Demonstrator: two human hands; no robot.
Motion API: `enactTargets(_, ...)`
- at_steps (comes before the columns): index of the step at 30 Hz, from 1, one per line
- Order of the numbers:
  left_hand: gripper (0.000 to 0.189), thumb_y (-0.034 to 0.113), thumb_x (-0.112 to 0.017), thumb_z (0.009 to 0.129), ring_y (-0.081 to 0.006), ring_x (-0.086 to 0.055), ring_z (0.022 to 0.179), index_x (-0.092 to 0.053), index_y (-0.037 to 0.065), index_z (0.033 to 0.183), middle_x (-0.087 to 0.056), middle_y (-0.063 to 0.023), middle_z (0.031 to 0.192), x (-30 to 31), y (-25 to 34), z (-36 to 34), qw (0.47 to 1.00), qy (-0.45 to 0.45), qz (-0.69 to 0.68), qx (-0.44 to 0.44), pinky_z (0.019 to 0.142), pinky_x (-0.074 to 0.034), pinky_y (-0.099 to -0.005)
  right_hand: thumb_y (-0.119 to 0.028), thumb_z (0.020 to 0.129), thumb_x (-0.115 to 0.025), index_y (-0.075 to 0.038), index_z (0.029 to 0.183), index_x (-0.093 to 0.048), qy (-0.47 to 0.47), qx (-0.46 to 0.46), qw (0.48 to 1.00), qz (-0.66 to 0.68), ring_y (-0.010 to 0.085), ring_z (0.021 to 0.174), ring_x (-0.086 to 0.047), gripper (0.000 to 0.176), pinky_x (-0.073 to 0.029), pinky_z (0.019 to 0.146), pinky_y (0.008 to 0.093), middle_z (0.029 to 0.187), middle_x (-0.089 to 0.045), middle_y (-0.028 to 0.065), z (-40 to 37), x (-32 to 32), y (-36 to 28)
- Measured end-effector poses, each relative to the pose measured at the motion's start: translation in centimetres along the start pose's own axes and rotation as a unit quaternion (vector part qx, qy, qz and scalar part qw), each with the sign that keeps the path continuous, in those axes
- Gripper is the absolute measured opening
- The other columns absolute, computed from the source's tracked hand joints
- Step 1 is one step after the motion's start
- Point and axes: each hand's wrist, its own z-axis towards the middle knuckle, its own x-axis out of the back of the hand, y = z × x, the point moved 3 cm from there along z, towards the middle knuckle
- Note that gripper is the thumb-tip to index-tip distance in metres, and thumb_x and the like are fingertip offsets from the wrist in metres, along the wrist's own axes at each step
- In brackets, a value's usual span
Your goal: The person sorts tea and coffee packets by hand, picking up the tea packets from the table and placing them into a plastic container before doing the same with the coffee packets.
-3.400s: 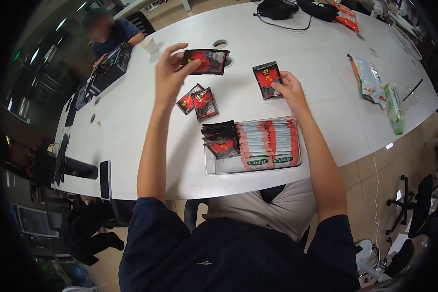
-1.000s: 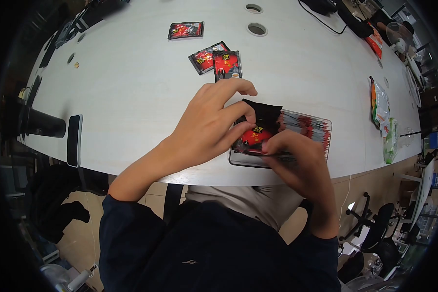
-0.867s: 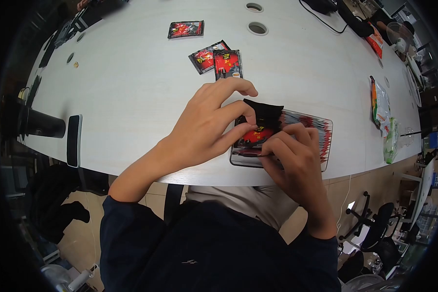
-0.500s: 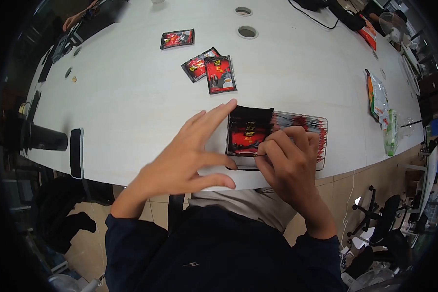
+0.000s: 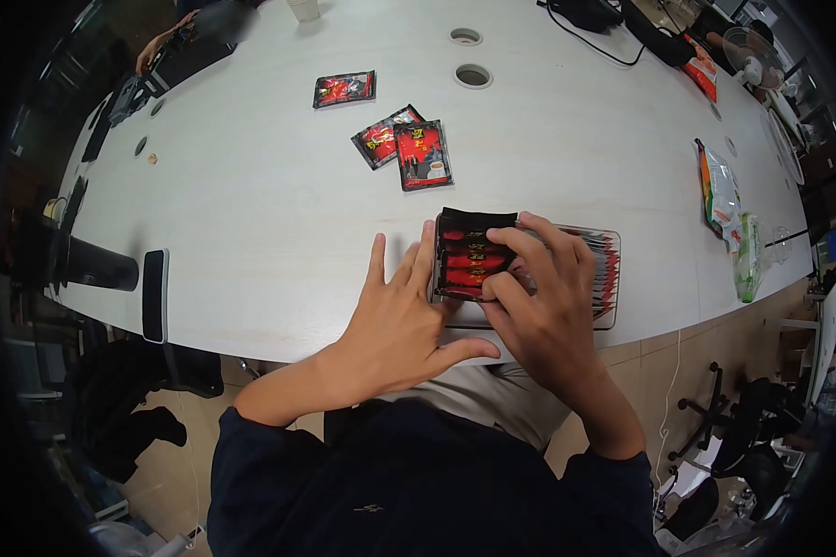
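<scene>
A clear plastic box (image 5: pixel 607 325) near the table's front edge holds a row of red and black sachets (image 5: pixel 469 265) on its left and more packed edge-on at its right. My left hand (image 5: pixel 395 316) lies along the box's left side, fingers stretched out, thumb pointing right and holding nothing. Over the middle of the box, my right hand (image 5: pixel 548 306) has its fingers and thumb curled onto the right side of the sachet row; its palm hides part of the contents. Further back lie two overlapping sachets (image 5: pixel 424 156) and another sachet (image 5: pixel 344 88) by itself.
A phone (image 5: pixel 156 295) and a black cylinder (image 5: pixel 102 265) are at the left. Snack bags (image 5: pixel 718 186) lie along the right edge. Two round cable holes (image 5: pixel 473 76) pierce the white table (image 5: pixel 251 204). A person's hand (image 5: pixel 153 51) shows at the far left.
My left hand has turned, its fingers now pointing away from me beside the box. My right hand's fingers have spread over the sachets, which now sit in a staggered row. The view has shifted slightly.
</scene>
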Motion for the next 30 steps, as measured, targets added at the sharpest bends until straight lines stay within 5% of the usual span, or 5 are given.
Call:
enactTargets(2, 0.09, 0.078, -0.036, 0.092, -0.046, -0.039, 0.14, -0.072, 0.001, 0.119, -0.034, -0.0415, 0.147, -0.1, 0.1, 0.0, 1.0, -0.001, 0.012, 0.005, 0.112, -0.018, -0.072, -0.011, 0.071, -0.079, -0.011, 0.086, -0.06, -0.014, -0.008, 1.0, 0.009, 0.0329, 0.132, -0.046, 0.025, -0.033, 0.102, 0.0535, 0.133, -0.054, 0.0095, 0.0, 0.1, 0.1)
enactTargets(4, 0.077, 0.073, -0.043, 0.093, -0.0374, -0.046, 0.137, -0.074, 0.007, 0.117, -0.054, -0.0238, 0.138, -0.2, 0.2, 0.0, 0.999, -0.031, 0.033, 0.018, 0.114, -0.019, -0.0708, -0.011, 0.071, -0.078, -0.011, 0.089, -0.06, -0.029, -0.015, 0.999, 0.018, 0.0337, 0.132, -0.046, 0.026, -0.033, 0.103, 0.0538, 0.134, -0.054, 0.0105, 0.2, 0.3, 0.2)
enactTargets(7, 0.076, 0.072, -0.042, 0.094, -0.0373, -0.052, 0.131, -0.074, 0.007, 0.116, -0.06, -0.0206, 0.13, 0.0, 0.5, 0.1, 0.998, -0.027, 0.055, 0.022, 0.112, -0.022, -0.0715, -0.009, 0.071, -0.077, -0.01, 0.1, -0.058, -0.055, -0.031, 0.996, 0.059, 0.0357, 0.134, -0.044, 0.034, -0.032, 0.104, 0.0544, 0.139, -0.05, 0.0136, 0.7, 0.6, 0.2)
enactTargets(25, 0.081, 0.073, -0.038, 0.095, -0.0453, -0.054, 0.127, -0.072, 0.004, 0.121, -0.055, -0.0372, 0.127, 1.2, 0.0, -0.2, 0.998, -0.043, -0.039, -0.007, 0.109, -0.026, -0.0721, -0.014, 0.073, -0.081, -0.013, 0.141, -0.045, -0.115, -0.073, 0.988, 0.074, 0.0342, 0.139, -0.04, 0.077, -0.029, 0.11, 0.0548, 0.149, -0.041, 0.0153, 1.1, 1.4, 1.0)
enactTargets(30, 0.066, 0.065, -0.049, 0.095, -0.0398, -0.059, 0.123, -0.071, 0.007, 0.117, -0.062, -0.0225, 0.128, 3.4, -0.6, -1.4, 0.998, -0.024, -0.064, -0.007, 0.116, -0.024, -0.066, -0.024, 0.064, -0.09, -0.009, 0.139, -0.049, -0.072, -0.082, 0.988, 0.107, 0.0358, 0.133, -0.048, 0.087, -0.032, 0.112, 0.0485, 0.147, -0.048, 0.0158, 1.1, 4.1, 2.3)
